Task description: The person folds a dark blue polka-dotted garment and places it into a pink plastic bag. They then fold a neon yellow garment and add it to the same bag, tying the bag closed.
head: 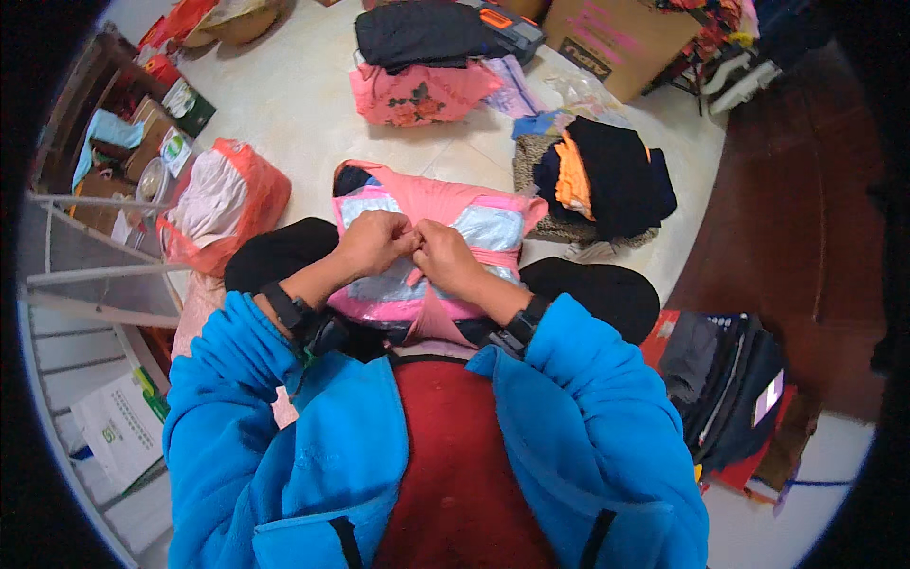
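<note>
A bundle wrapped in pink cloth [434, 199] lies on the floor between my knees, with a pale blue plastic-covered packet [490, 227] showing between the cloth's drawn-in ends. My left hand [377, 244] and my right hand [446, 259] meet over the middle of the bundle, fingertips touching. Both are closed on the pink cloth where its ends come together; a short end sticks out below my fingers. What exactly each fingertip pinches is partly hidden. Dark fabric shows at the bundle's corners.
Folded dark clothes [611, 178] lie right of the bundle. Beyond it sits a pink floral bundle [419, 96] under black cloth [419, 35]. A red plastic bag [266, 188] of white cloth stands left, near a mesh-covered frame [92, 249]. Further off is a cardboard box [618, 43]; more clothes [732, 384] lie at right.
</note>
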{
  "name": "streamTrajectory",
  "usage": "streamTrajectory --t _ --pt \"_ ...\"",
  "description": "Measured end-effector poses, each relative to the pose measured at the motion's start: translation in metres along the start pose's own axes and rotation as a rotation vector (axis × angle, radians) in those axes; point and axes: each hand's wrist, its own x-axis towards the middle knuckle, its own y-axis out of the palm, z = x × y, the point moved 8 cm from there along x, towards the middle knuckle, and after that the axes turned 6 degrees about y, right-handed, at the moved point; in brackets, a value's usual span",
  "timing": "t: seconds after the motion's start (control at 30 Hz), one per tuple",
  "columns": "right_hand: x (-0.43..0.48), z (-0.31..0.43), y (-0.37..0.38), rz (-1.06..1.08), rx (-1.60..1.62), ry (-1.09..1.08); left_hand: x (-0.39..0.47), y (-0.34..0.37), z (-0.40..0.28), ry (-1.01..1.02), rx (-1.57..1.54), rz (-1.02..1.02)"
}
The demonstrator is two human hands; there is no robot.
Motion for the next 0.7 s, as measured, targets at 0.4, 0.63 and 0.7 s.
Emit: streamTrajectory --t 0.4,0.63,0.7 --pt "0.002 -0.011 0.004 -0.007 0.049 0.067 0.002 0.009 0.027 -0.038 -0.537 0.026" --pt "0.001 -0.007 0.001 -0.027 0.032 0.036 0.014 0.017 0.035 -0.102 -0.244 0.116" --pt "0.001 -0.004 0.000 -0.032 0.049 -0.010 0.014 0.010 0.023 0.032 -0.227 0.045"
